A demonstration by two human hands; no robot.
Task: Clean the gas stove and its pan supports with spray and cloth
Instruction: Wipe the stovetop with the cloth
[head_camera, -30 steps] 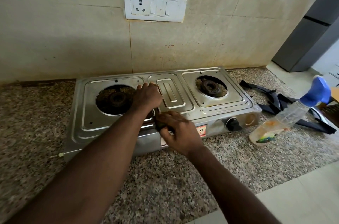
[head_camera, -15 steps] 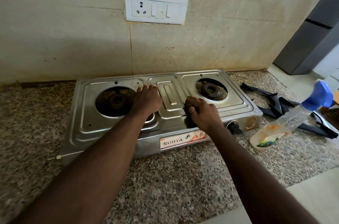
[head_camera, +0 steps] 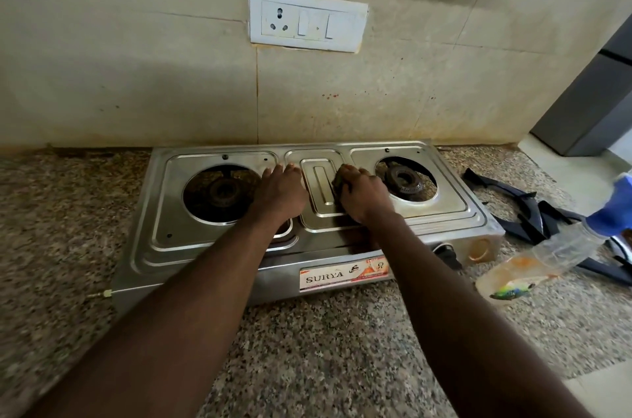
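Left hand (head_camera: 280, 193) flat, bracing the gas stove (head_camera: 150, 239); right hand (head_camera: 364, 198) gripping the cloth (head_camera: 339, 182). Best to press firmly along the centre ridges.

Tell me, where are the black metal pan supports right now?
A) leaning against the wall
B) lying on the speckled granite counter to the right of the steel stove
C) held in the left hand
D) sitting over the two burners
B: the black metal pan supports lie on the speckled granite counter right of the steel two-burner gas stove, whose left burner and right burner carry no support.
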